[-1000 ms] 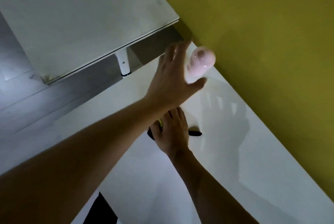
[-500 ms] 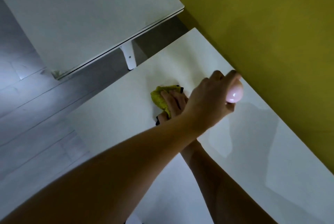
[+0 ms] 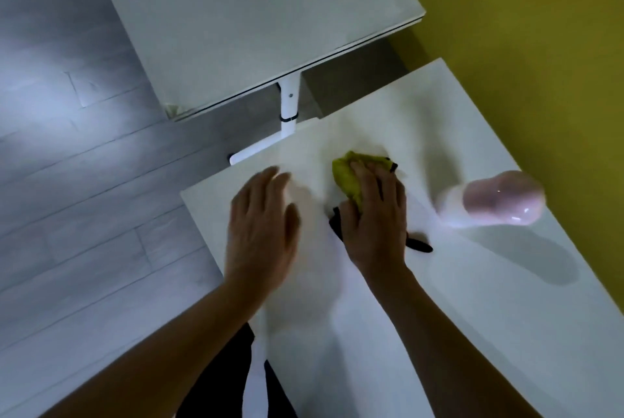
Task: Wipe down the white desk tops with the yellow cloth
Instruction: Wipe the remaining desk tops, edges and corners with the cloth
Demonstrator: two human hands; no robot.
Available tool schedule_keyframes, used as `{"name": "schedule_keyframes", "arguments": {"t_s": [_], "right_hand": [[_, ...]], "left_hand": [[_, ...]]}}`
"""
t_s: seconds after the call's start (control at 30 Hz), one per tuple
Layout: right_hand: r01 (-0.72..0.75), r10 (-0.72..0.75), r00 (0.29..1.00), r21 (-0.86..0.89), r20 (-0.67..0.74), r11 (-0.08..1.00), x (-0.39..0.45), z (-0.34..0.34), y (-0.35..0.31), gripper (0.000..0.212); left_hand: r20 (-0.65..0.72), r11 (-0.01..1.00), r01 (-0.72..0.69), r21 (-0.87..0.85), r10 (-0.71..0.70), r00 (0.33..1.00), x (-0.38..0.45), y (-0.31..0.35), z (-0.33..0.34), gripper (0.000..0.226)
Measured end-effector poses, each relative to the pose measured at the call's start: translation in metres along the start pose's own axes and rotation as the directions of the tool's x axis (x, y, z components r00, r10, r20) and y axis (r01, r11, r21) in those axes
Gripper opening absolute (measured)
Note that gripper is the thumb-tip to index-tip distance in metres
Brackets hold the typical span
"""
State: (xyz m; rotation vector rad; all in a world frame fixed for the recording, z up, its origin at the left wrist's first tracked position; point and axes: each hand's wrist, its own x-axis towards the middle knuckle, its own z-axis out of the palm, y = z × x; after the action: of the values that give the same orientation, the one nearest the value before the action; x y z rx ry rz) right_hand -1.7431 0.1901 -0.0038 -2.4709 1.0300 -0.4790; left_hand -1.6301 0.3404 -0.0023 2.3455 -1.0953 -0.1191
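A yellow cloth (image 3: 347,178) with a black edge lies bunched on the near white desk top (image 3: 456,299). My right hand (image 3: 374,218) presses down on the cloth, fingers spread over it and covering most of it. My left hand (image 3: 261,225) hovers flat and blurred over the desk's left part, fingers straight, holding nothing. A second white desk top (image 3: 243,19) stands beyond, across a narrow gap.
A pink, rounded object (image 3: 499,201) on a pale base stands on the near desk to the right of the cloth, close to the yellow wall (image 3: 540,46). A white desk leg (image 3: 288,110) shows in the gap. Grey plank floor (image 3: 67,181) lies to the left.
My left hand has let go of the pink object, which now stands on the desk at the right, and has swung back to the left. My right hand stays on the cloth.
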Motion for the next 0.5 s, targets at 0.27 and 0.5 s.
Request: {"name": "schedule_keyframes", "arguments": {"t_s": [0.27,0.5], "right_hand": [[0.396,-0.401,0.765,0.122,0.504,0.91,0.108,0.034,-0.082,0.038],[0.413,-0.279,0.611,0.003,0.741,0.911,0.171,0.015,-0.073,0.031]], "left_hand": [[0.085,0.991,-0.058,0.118,0.048,0.995,-0.022,-0.022,0.011,0.064],[0.071,0.992,-0.075,0.098,0.068,0.995,-0.022,-0.023,0.011,0.058]]}}
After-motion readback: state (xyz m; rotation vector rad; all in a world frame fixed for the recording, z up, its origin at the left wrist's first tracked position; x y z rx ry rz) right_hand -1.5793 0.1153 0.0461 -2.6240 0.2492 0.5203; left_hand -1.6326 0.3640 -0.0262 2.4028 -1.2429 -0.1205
